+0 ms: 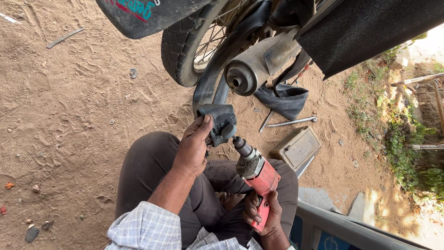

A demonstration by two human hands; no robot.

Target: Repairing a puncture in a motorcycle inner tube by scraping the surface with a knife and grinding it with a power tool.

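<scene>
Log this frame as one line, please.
left hand: holds rubber tube | right hand: grips red drill | drill tip on tube | wheel above

At frame centre, the left hand (193, 147) pinches a folded black inner tube (221, 121) while the right hand (263, 215) presses a red power drill (256, 176) against it.

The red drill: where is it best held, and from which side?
By the handle at the lower end of the red drill, from below, as the right hand does. The handle slopes toward the person; the bit end points up at the rubber tube that the left hand pinches.
</scene>
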